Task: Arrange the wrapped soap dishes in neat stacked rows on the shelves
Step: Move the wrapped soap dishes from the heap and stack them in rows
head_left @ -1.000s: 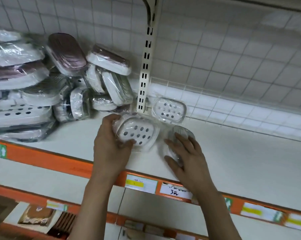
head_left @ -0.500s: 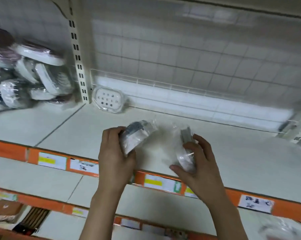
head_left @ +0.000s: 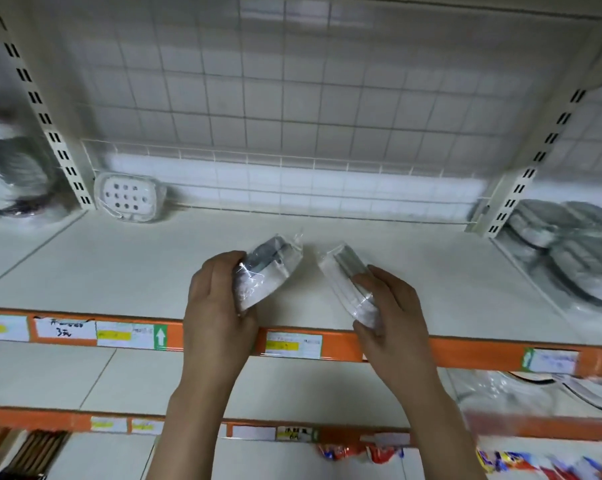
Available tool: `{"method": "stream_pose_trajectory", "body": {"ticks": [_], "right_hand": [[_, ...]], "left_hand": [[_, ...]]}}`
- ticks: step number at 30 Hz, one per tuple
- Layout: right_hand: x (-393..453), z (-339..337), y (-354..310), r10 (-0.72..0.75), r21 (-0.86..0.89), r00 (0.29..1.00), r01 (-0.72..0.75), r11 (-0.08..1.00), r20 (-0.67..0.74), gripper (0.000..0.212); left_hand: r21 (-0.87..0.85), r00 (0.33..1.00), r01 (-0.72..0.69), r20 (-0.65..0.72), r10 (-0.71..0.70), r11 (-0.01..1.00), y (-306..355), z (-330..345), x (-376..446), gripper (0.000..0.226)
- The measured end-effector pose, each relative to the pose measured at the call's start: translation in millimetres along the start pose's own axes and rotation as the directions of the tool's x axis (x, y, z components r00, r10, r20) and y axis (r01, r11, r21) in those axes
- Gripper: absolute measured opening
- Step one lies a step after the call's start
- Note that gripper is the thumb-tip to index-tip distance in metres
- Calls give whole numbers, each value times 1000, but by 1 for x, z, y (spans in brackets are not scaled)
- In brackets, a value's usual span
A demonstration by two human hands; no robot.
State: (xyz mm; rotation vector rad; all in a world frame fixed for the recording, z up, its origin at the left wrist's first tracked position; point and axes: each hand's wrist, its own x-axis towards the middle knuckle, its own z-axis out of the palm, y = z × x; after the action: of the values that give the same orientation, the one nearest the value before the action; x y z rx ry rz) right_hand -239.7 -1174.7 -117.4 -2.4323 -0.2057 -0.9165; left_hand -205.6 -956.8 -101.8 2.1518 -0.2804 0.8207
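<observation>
Early going: left hand point(head_left: 216, 299) gripping one plastic-wrapped white soap dish point(head_left: 266, 270), right hand point(head_left: 393, 313) another point(head_left: 348, 282); lone perforated dish point(head_left: 130, 197) placed on white shelf point(head_left: 362, 244); rows unbuilt.

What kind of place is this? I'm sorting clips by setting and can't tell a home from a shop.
Most likely a retail shop aisle. The orange shelf edge carries price labels, slotted uprights hold adjustable shelves, and many identical wrapped soap dishes are piled as stock.
</observation>
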Motion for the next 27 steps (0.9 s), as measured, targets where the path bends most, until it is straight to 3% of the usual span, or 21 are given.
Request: {"method": "stream_pose_trajectory", "body": {"ticks": [7, 13, 19, 27], "right_hand": [[-2, -35, 6, -30, -85, 1000, 30, 996, 1, 62], [4, -68, 24, -30, -41, 991, 25, 999, -128, 63], [3, -111, 82, -32, -34, 986, 27, 999, -164, 59], [5, -210, 184, -83, -131, 991, 69, 989, -101, 61]], "left_hand": [[-68, 999, 32, 38, -29, 997, 26, 17, -6, 67], [-81, 998, 4, 70, 2, 997, 55, 36, -9, 67], [-81, 998, 28, 56, -24, 996, 109, 78, -26, 68], [-121, 999, 50, 26, -47, 991, 226, 173, -64, 65]]}}
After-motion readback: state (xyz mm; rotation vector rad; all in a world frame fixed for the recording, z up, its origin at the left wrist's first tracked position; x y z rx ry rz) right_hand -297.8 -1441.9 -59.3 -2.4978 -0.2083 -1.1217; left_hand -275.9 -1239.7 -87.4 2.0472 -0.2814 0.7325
